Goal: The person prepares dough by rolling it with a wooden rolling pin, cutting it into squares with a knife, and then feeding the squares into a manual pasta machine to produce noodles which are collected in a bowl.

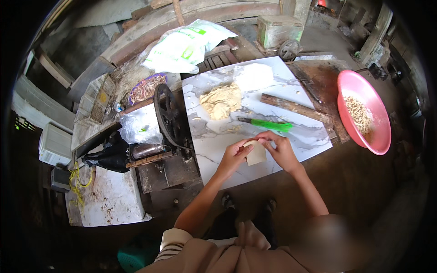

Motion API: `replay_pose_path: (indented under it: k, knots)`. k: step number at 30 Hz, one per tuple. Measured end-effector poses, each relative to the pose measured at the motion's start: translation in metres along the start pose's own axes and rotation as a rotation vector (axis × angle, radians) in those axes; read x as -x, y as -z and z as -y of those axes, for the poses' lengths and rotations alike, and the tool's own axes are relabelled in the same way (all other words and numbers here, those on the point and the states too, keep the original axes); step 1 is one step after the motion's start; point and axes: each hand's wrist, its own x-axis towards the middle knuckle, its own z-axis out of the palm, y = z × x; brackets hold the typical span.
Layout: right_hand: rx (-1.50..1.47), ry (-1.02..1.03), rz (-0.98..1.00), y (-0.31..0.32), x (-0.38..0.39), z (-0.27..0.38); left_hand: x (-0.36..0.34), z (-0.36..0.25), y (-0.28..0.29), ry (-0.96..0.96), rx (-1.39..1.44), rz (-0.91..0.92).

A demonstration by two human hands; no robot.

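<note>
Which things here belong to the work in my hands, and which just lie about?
Likely in use:
- flat dough piece, held by your left hand and right hand
- dough lump
- marble-patterned tabletop

Apparently just lying about:
- green-and-white plastic bag
- black bag

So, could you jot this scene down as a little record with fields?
Left hand: pinching a flat pale piece
Right hand: fingers on the same piece
Surface: marbled tabletop
Farther back on it: pale dough lump, wooden stick, green-and-dark tool, maybe a knife
Right side: pink basin with small pale pieces
Left side: dark wheel
</note>
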Motion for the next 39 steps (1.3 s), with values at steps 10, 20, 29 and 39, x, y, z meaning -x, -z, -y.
replay_pose_path:
  k: [10,20,29,39]
  knots:
    - [-1.042,-0.511,-0.312,0.103,0.123,-0.025,-0.030,0.004,-0.164,0.030,0.251,0.123]
    - [-0.962,-0.449,-0.808,0.256,0.296,-0.043,-0.053,0.082,-0.413,0.081,0.149,0.456]
    - [-0.858,-0.241,-1.030,0.364,0.320,-0.054,-0.093,0.070,-0.527,0.031,0.254,0.505]
    - [-1.013,-0.200,-0.864,0.473,0.264,-0.078,-0.183,0.040,-0.577,0.144,0.373,0.435]
